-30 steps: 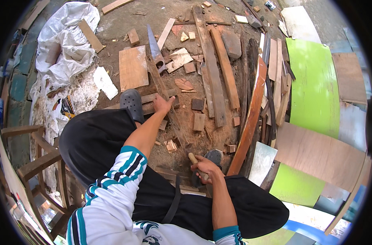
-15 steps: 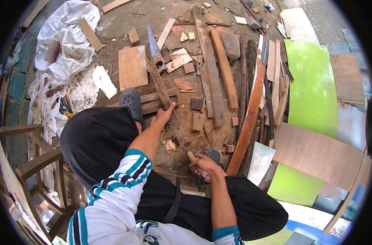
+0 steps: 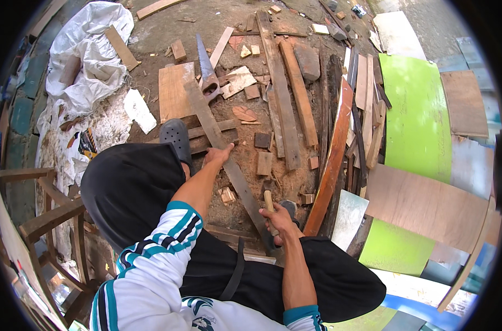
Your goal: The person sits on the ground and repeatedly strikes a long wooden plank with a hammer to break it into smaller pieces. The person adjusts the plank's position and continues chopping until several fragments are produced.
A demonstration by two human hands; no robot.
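A long narrow wooden plank (image 3: 243,190) slants from beside the handsaw (image 3: 206,69) down toward my lap, broad face up. Partway along it, my left hand (image 3: 217,156) grips its edges, closed around the wood. My right hand (image 3: 278,222) is wrapped around the light wooden handle of a hammer (image 3: 268,199), held upright beside the plank's near end. The hammer's small dark head is hard to make out against the ground. Under the plank, near my left foot, lie thicker wooden pieces (image 3: 198,144).
Offcuts (image 3: 265,164) and sawdust litter the ground ahead. Longer boards (image 3: 281,94) and a reddish-brown plank (image 3: 331,160) lie to the right, beside green sheets (image 3: 416,110). A white sack (image 3: 88,49) is at far left, and a wooden frame (image 3: 52,220) stands near left.
The plank has turned so its broad face shows, and its far end has shifted left. My right hand has tilted the hammer more upright. My left hand has shifted slightly along with the plank.
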